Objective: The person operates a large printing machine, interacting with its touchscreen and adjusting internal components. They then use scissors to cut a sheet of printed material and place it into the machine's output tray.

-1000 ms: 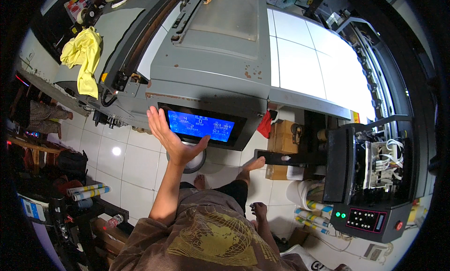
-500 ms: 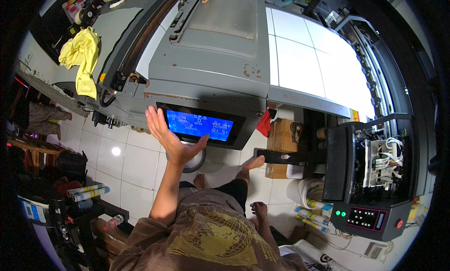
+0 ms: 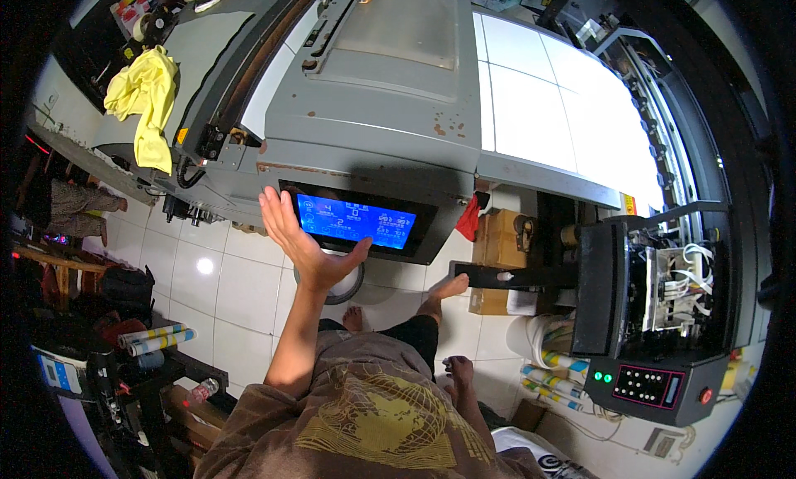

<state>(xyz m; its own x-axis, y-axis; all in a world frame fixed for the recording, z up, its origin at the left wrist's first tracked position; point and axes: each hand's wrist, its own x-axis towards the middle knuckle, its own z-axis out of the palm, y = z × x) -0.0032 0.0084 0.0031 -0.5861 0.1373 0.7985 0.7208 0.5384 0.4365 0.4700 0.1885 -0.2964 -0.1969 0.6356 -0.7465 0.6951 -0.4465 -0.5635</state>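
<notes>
Spread wide and grasping nothing, the left hand [image 3: 307, 254] overlaps the left edge of the control panel [image 3: 425, 233] on the grey machine [image 3: 373, 131], apparently so its thumb reaches the lower edge of the blue display [image 3: 352, 217]; the right hand is out of view.

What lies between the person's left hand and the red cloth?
In the head view, the blue-lit screen and its black frame lie between the left hand and the red cloth.

Glare at two o'clock, dark corners
White panel [image 3: 539, 106] overexposed, blue screen [image 3: 361, 222] glowing near centre, floor [image 3: 249, 284] reflecting a spot at nine o'clock, straight edges bowing.
</notes>
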